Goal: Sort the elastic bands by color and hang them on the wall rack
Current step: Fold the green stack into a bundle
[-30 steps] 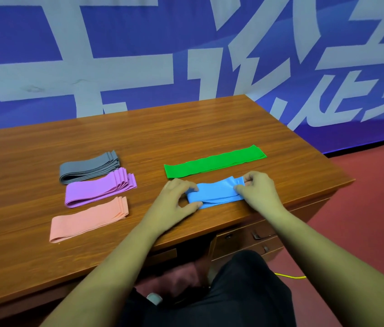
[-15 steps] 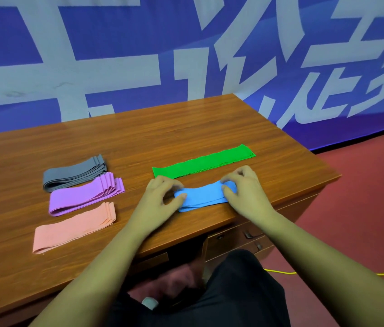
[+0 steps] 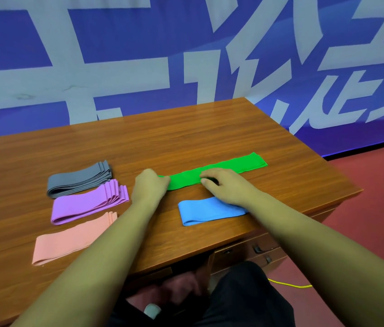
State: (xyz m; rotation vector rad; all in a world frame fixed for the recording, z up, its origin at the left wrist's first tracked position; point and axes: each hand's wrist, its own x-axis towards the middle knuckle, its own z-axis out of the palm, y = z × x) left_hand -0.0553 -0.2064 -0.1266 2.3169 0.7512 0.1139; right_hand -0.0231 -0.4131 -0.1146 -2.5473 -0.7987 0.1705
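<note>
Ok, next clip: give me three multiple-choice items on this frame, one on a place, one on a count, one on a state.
1. Which band lies nearest the desk's front edge on the person's left?
A grey B pink C green
2. How many colours of band lie on the desk?
A three B four C five
3. What are both hands on?
A green band B blue band C nothing

B: the pink band lies in front of purple and grey.
C: add green band and blue.
A: left hand and right hand rest on it.
</note>
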